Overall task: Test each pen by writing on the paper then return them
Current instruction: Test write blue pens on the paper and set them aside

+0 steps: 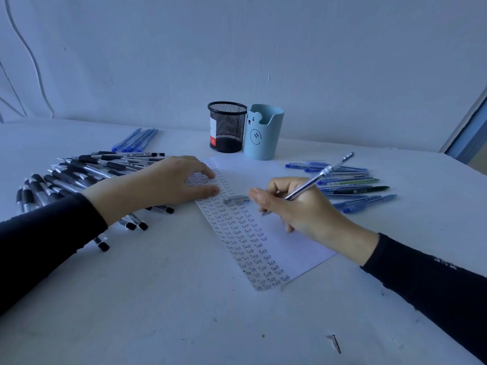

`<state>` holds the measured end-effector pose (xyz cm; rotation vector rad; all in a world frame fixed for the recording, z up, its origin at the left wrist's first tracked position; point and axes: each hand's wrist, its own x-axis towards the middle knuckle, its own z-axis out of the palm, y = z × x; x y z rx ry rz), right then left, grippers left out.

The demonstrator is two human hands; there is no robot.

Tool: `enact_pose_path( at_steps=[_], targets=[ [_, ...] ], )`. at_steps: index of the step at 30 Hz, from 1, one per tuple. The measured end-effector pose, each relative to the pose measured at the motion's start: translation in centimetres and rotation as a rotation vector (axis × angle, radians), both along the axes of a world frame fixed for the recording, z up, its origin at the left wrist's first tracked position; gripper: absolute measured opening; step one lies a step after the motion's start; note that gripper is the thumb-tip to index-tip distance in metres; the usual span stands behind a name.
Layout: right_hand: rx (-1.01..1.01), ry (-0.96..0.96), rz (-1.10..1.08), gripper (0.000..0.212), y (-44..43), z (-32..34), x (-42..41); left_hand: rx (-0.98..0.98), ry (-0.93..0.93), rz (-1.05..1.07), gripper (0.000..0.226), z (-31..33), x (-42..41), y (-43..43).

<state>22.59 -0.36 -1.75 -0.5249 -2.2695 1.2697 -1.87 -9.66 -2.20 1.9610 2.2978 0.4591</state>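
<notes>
— What is the right hand (295,206) doing?
— It is pinching a pen (313,180), with the tip touching the paper (276,233) in the middle of the worktop (184,299).
— And the left hand (163,183)?
— It is lying flat, fingers spread, pressing on the far left corner of the paper.
— Anything else on the sheet?
— A pen cap (235,199) is lying between the hands.
— Where are the other pens sitting?
— Black pens (79,175) are piling up on the left, blue pens (353,183) on the right. A mesh cup (226,127) and a bear cup (263,133) are standing at the far side.
</notes>
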Motion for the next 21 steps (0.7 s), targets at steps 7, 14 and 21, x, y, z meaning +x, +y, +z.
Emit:
enact_pose_path(
  at_steps=[7,14,21],
  targets=[
    [0.044,0.099,0.061,0.035,3.8,1.5,0.8,-0.009,0.010,0.005,0.082,-0.2,-0.1,0.0],
    [-0.158,0.347,-0.120,0.016,5.3,3.1,1.3,0.002,-0.011,0.012,0.075,-0.2,-0.1,-0.1],
    [0.217,0.147,-0.025,0.042,4.6,2.3,1.3,0.001,-0.034,0.008,0.083,-0.1,0.0,-0.2]
  ],
)
